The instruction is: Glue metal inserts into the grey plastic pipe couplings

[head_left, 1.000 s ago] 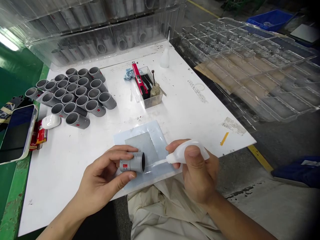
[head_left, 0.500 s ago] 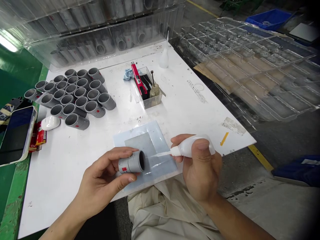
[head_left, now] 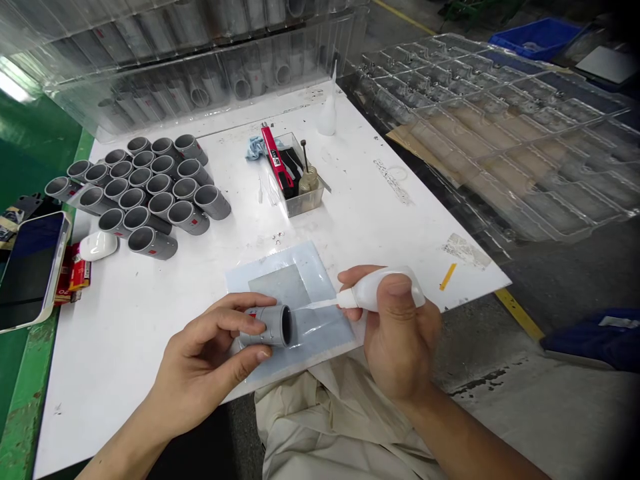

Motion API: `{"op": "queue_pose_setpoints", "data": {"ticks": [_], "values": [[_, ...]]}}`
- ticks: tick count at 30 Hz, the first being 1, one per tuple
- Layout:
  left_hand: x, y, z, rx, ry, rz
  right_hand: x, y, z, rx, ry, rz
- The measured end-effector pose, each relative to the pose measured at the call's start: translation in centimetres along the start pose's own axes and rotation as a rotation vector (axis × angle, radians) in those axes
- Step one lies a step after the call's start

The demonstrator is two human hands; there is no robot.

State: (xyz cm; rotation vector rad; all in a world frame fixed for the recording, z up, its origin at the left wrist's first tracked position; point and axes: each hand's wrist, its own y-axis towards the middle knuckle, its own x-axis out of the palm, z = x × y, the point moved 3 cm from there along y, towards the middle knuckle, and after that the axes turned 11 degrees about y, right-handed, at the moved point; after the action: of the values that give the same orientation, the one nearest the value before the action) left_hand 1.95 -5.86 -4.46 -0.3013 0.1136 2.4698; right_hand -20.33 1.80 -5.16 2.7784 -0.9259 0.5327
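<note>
Rolled round, your grey pipe sleeve (head_left: 270, 326) sits clamped in your left grip (head_left: 205, 353), mouth presented to the white squeeze bottle (head_left: 380, 292) clamped in your right grip (head_left: 400, 340).

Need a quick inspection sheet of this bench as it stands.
surface: white board, scuffed, with a translucent mat under the hands
job's things: grey pipe coupling in left hand; white squeeze bottle in right hand, nozzle aimed at the coupling's open end
clutter: grouped grey couplings, plastic tool box, phone
grippers: both hands bare, both gripping
cables: nothing seen
surroundings: clear plastic trays, blue crate, yellow floor line
</note>
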Motion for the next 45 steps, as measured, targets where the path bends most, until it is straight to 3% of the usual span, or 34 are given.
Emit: {"op": "queue_pose_setpoints", "data": {"ticks": [45], "values": [[-0.2, -0.41, -0.44, -0.015, 0.113, -0.003, -0.29, 0.01, 0.0, 0.1, -0.009, -0.105]]}}
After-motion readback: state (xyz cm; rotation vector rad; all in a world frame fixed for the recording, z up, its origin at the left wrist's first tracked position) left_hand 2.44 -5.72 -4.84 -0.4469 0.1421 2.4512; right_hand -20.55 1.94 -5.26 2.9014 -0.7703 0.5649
